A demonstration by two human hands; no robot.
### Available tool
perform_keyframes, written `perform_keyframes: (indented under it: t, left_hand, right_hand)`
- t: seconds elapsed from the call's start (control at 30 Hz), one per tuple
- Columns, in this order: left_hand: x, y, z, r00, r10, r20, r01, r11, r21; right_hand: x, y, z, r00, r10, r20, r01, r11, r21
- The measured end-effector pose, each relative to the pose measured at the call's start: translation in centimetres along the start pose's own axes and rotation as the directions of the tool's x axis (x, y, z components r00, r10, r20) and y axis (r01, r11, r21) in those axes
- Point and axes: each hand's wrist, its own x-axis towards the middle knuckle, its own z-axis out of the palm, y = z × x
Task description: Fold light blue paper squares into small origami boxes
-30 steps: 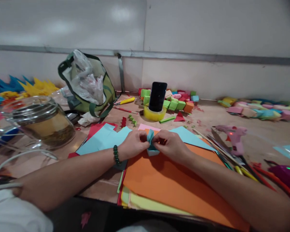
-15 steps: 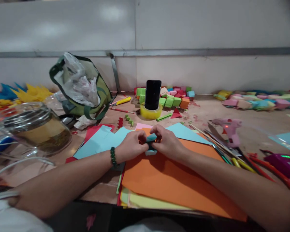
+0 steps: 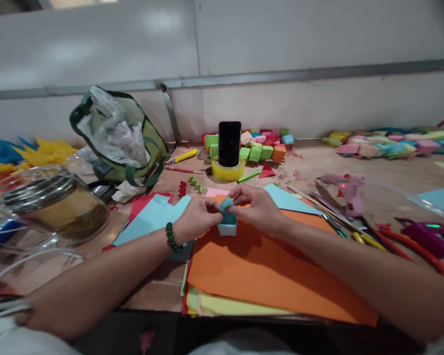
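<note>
A small light-blue folded paper box (image 3: 228, 229) is held over the orange paper sheet (image 3: 266, 276), its upper flap raised. My left hand (image 3: 200, 217) pinches the box from the left, thumb and fingertips closed at its edge. From the other side my right hand (image 3: 257, 207) grips the raised flap between thumb and forefinger. The orange sheet tops a stack of coloured papers. Cut light-blue paper (image 3: 148, 222) lies left of my hands, and another light-blue piece (image 3: 290, 199) is to the right.
A phone (image 3: 229, 143) stands in a yellow tape roll (image 3: 228, 170), with paper cubes (image 3: 261, 153) behind. At right are a pink glue gun (image 3: 350, 190), sticks and orange-handled pliers (image 3: 422, 251). A glass jar (image 3: 55, 207) and a green bag (image 3: 153, 153) stand at left.
The paper box now shows more between my hands, its front face and upright flap in plain sight. My fingers have shifted to its upper edges. The view has tilted slightly.
</note>
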Motion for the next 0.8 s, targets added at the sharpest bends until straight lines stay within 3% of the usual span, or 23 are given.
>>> perform_keyframes:
  t: [0.17,0.27,0.33,0.4,0.63,0.7,0.8]
  left_hand:
    - [0.0,-0.3,0.1,1.0,-0.004,-0.025,0.005,0.999,0.047]
    - [0.0,-0.3,0.2,1.0,0.007,-0.03,-0.006,1.0,0.023]
    - [-0.1,-0.1,0.1,1.0,0.021,-0.023,-0.021,1.0,0.007]
    - [-0.2,0.1,0.1,1.0,0.022,-0.017,-0.022,1.0,0.015]
    - [-0.4,0.1,0.5,0.995,0.079,0.065,-0.079,0.997,-0.01]
    - [-0.3,-0.3,0.5,0.995,0.088,0.055,-0.088,0.996,-0.008]
    - [-0.1,-0.8,0.6,0.995,0.095,-0.017,-0.095,0.995,0.038]
  right_hand:
    - [0.5,-0.5,-1.1,0.987,0.009,-0.158,0.033,0.964,0.264]
    - [0.6,-0.5,-1.5,0.998,-0.064,0.018,0.057,0.968,0.243]
    - [0.6,-0.2,-1.3,0.975,-0.102,0.197,0.073,0.986,0.15]
    - [0.5,0.2,-0.8,0.959,-0.105,0.262,0.091,0.994,0.066]
    - [0.0,0.1,0.0,0.955,-0.245,0.167,0.227,0.967,0.118]
    - [0.0,-0.3,0.0,0.97,-0.217,0.112,0.197,0.966,0.167]
    - [0.3,-0.3,-0.3,0.999,-0.041,0.001,0.039,0.963,0.268]
